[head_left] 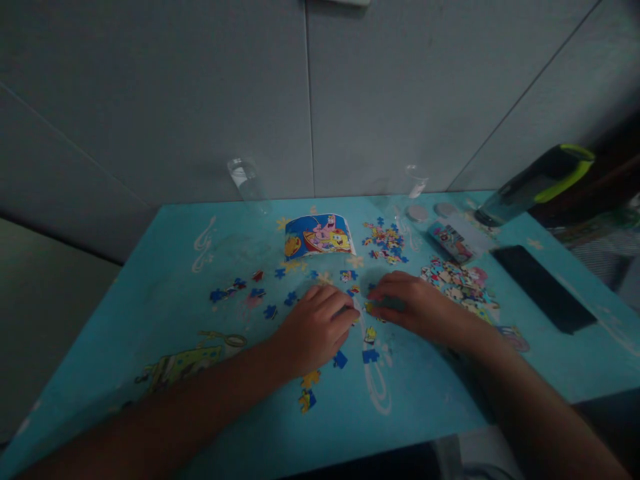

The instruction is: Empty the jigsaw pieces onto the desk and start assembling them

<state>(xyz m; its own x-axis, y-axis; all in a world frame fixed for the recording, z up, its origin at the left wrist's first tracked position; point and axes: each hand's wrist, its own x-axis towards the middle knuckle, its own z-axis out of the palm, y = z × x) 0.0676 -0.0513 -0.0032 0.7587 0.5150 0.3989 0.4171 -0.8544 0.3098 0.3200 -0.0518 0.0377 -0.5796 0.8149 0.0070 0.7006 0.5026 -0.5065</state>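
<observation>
My left hand [316, 327] rests palm down on the blue table [150, 293], fingers curled and pinching a small puzzle piece at its fingertips. My right hand [407, 303] lies opposite it, fingers closed on a yellow puzzle piece [370, 307]. The fingertips of both hands almost meet. Loose blue and yellow pieces [370, 355] lie around and below the hands. A cartoon reference picture [319, 235] lies beyond the hands.
A pile of pieces [385, 241] sits behind the right hand and another heap [463, 283] to its right. Two clear cups [247, 179] [416, 181] stand at the back edge. A black phone [543, 288], a small box [450, 241] and a green-lidded bottle [537, 181] lie at right.
</observation>
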